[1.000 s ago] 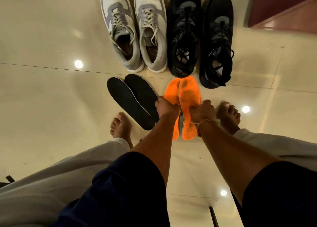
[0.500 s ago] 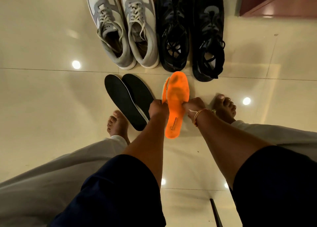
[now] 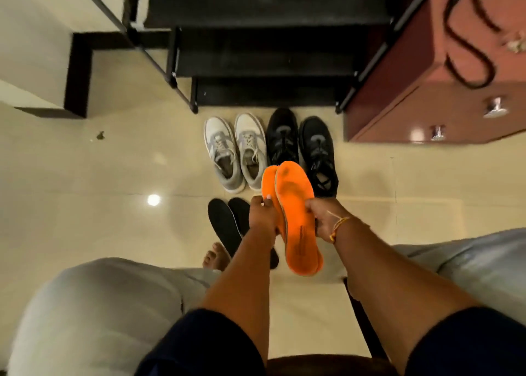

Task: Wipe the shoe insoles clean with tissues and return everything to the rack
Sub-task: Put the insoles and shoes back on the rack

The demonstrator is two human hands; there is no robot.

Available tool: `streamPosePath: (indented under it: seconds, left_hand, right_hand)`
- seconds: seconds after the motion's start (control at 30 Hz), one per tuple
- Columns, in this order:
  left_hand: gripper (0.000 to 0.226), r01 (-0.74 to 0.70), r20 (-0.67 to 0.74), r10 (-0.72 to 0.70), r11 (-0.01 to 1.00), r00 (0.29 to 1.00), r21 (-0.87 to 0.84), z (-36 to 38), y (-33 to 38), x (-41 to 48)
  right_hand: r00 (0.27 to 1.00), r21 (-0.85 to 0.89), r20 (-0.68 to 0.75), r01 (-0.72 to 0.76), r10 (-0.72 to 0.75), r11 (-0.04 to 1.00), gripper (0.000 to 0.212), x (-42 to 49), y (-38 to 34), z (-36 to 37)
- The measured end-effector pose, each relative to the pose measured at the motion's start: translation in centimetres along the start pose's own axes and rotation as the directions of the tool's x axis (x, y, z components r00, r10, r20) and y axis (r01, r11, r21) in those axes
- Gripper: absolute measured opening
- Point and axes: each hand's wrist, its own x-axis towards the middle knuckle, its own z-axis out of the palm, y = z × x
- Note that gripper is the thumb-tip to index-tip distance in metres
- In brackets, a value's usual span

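The left grip (image 3: 263, 216) and right grip (image 3: 324, 219) both clasp the pair of orange insoles (image 3: 296, 205), held overlapped between them above the floor (image 3: 113, 205), toes pointing away. Two black insoles (image 3: 225, 225) lie on the floor just left of the left grip. Beyond the grips stand white shoes (image 3: 225, 153) and black shoes (image 3: 316, 148), with the black rack (image 3: 264, 62) farther off.

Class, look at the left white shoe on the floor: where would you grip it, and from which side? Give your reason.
Pinch the heel collar of the left white shoe, reaching down from the near side. It stands upright, heel toward the person, mouth open, so the rim takes a thumb inside. Its mate sits close on the right.
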Motion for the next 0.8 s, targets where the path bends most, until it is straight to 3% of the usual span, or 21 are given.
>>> streamPosePath:
  seconds: [0.1,0.2,0.4,0.6,0.7,0.8]
  left_hand:
    - [0.033,-0.075,0.0,0.076,0.993,0.997,-0.089,-0.6,1.7,-2.3]
    - [0.037,-0.167,0.144,0.193,0.97,0.971,-0.176,-0.6,4.5,-4.2]
    - [0.036,-0.141,0.452,0.266,0.946,0.851,-0.291,0.6,12.4,-8.2]
    - [0.026,-0.233,0.428,0.353,0.922,0.832,-0.308,2.6,19.2,-9.1]
    - [0.025,-0.293,0.382,0.39,0.912,0.838,-0.286,4.4,22.1,-8.4]
    - [0.027,-0.318,0.371,0.393,0.915,0.841,-0.248,6.2,24.5,-7.4]
  right_hand:
    - [0.997,0.088,0.07,0.028,-0.034,0.996,0.021,-3.7,-1.5,-0.2]
    - [0.983,0.256,0.104,0.121,-0.151,0.959,0.017,-5.9,-3.8,-0.4]
    - [0.89,0.374,-0.027,0.431,-0.455,0.821,0.011,-9.1,-12.7,-1.4]
    - [0.798,0.276,-0.011,0.581,-0.602,0.766,0.014,-11.8,-19.5,-2.6]
    - [0.794,0.158,0.083,0.586,-0.602,0.794,0.005,-11.8,-20.1,-2.9]
    - [0.812,0.201,0.017,0.569,-0.583,0.797,0.008,-10.2,-21.4,-3.3]
